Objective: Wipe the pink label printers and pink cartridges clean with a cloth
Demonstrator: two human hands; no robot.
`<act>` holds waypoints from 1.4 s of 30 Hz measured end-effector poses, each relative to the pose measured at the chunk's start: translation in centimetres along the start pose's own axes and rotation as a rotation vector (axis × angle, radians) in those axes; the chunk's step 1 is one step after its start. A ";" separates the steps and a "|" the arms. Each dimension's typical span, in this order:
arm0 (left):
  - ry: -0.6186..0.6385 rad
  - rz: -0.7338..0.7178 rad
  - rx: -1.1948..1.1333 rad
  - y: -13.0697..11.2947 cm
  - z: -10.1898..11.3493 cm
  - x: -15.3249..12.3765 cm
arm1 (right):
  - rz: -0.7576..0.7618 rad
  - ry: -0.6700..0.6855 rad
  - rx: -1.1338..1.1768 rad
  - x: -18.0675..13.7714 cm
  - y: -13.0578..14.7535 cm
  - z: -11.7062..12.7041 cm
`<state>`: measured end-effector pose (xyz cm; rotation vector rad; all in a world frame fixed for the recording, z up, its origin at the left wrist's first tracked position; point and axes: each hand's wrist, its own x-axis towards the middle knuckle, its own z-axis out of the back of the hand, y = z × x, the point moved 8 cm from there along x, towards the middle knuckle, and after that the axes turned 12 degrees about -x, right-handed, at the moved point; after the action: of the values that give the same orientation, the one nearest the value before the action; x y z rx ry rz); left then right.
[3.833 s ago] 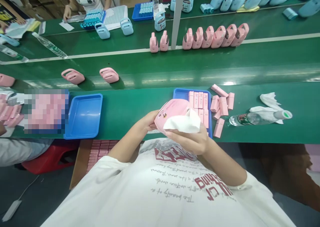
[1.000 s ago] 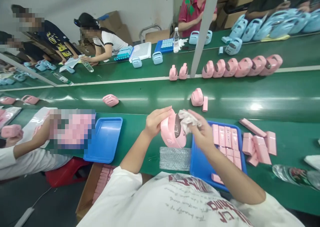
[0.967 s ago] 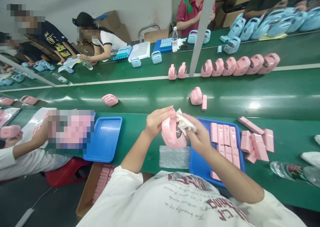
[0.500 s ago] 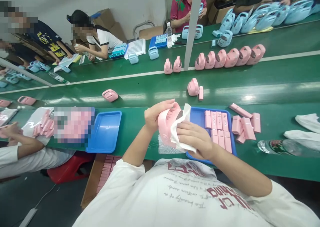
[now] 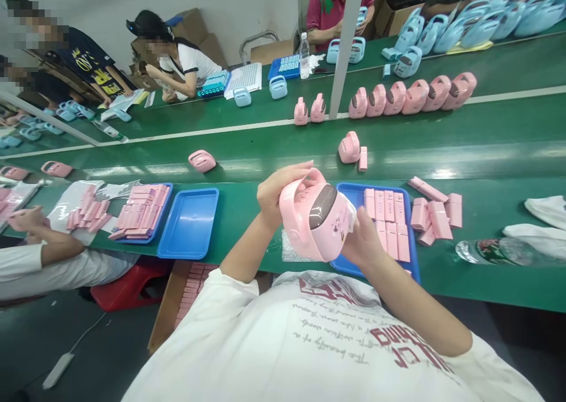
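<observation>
A glossy pink handled device point(image 5: 309, 231) with a dark oval window and a small printed picture is held up over the bench in front of my chest. My left hand point(image 5: 275, 193) is closed around its back, by the loop handle. At the device's right side is my right hand point(image 5: 366, 241), its fingers mostly hidden behind the shell. A bit of white cloth point(image 5: 352, 212) shows between that hand and the device. Just behind my right hand, a blue tray point(image 5: 412, 237) holds rows of pink rectangular pieces point(image 5: 391, 237).
Loose pink pieces point(image 5: 438, 219) lie right of the tray, near a plastic bottle point(image 5: 490, 252) and white gloves point(image 5: 546, 213). Another blue tray point(image 5: 188, 225) sits to the left. Pink devices point(image 5: 415, 95) line the divider ahead. Co-workers sit across and to the left.
The device has turned so its window and printed front show. My right hand and the cloth have moved from across its front to its right side. My left hand keeps its hold.
</observation>
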<state>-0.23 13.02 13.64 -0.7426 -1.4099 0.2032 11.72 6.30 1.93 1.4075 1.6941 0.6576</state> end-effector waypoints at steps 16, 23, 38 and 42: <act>-0.125 0.459 -0.016 2.2 0.6 -3.4 | 0.176 -0.086 0.061 -0.4 -0.4 0.9; -0.072 0.747 -0.420 1.5 -2.5 -8.4 | 0.688 -0.356 -0.353 -2.8 3.6 3.5; 0.089 0.479 -0.412 0.1 -3.2 -7.2 | 0.893 -0.425 -0.519 -6.0 5.2 3.5; 0.061 0.514 -0.231 -0.7 -3.0 -6.9 | 0.884 -0.447 -0.547 -6.3 5.3 3.7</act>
<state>1.06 7.73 8.50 -1.2879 -1.1742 0.4167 17.96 1.06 5.91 1.6826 0.4296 1.0718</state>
